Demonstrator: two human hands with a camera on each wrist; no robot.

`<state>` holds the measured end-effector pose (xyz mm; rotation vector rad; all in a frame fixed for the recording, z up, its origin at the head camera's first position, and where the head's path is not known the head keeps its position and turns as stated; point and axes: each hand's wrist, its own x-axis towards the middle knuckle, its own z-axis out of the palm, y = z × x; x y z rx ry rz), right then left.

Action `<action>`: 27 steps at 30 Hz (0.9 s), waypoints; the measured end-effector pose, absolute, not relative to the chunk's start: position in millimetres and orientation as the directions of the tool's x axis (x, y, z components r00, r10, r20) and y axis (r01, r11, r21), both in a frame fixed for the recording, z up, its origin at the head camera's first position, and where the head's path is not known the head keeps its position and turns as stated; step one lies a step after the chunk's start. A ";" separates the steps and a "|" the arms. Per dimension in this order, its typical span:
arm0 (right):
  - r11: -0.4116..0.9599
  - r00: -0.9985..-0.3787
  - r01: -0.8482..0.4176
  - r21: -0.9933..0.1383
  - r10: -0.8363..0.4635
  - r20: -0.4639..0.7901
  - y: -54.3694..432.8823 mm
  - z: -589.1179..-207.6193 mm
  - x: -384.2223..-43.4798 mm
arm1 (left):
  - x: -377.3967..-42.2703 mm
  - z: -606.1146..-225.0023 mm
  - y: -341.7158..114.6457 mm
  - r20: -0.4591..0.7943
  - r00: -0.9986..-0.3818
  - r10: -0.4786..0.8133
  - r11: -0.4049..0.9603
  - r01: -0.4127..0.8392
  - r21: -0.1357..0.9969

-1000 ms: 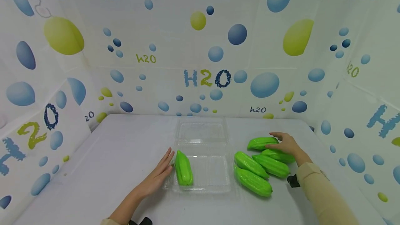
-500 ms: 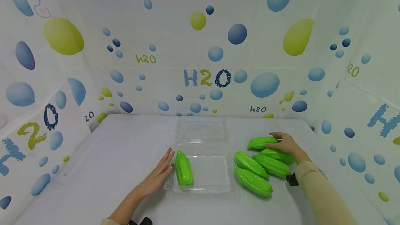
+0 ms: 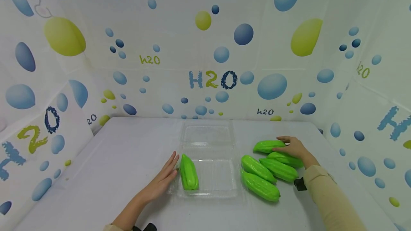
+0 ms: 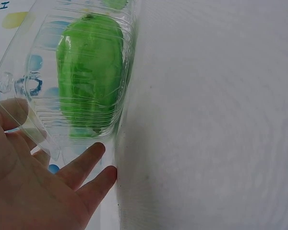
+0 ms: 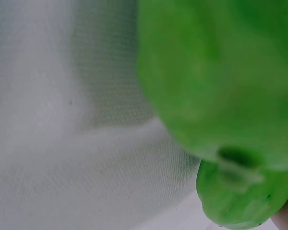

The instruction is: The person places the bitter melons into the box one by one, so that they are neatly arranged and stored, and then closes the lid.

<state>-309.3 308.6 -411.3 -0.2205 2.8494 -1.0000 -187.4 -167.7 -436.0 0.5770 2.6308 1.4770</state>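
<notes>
1. Clear container (image 3: 216,179): a transparent plastic box lying on the white worktop (image 3: 128,152), with its lid (image 3: 207,134) folded back flat on the side away from the person.
2. Boxed vegetable (image 3: 189,174): one glossy green, ribbed piece, set lengthwise along the left wall of the container's base, its narrower end pointing away from the person. In the left wrist view it shows through the ridged plastic.
3. Left hand (image 3: 162,177): placed at the container's left edge, fingers extended. The left wrist view shows them spread around a corner of the rim, gripping no vegetable.
4. Right hand (image 3: 293,149): thumb and fingers pinching the right end of the far vegetable (image 3: 266,147), which lies at the back of the group to the right of the container.
5. Loose group: below the hand, a second vegetable (image 3: 284,159); nearer the person, a third vegetable (image 3: 278,170), a fourth vegetable (image 3: 257,168) and a fifth vegetable (image 3: 260,187), all lying obliquely and close together.
6. Surroundings: a white backdrop (image 3: 176,27) printed with blue and yellow-green spots; a beige sleeve (image 3: 330,199) on the right arm.
</notes>
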 end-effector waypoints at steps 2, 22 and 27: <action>0.770 -0.983 -0.099 -0.631 -0.174 -0.058 308.8 -411.6 -309.4 | -187.4 -436.1 -167.7 0.123 -0.927 0.355 0.466 0.289 0.836; 0.760 -0.986 -0.068 -0.647 -0.150 -0.072 309.6 -410.6 -307.9 | -187.2 -436.8 -167.4 0.127 -0.927 0.353 0.463 0.291 0.837; 0.752 -0.987 -0.061 -0.656 -0.142 -0.071 310.0 -410.5 -307.4 | -186.3 -436.9 -167.4 0.127 -0.928 0.350 0.462 0.289 0.839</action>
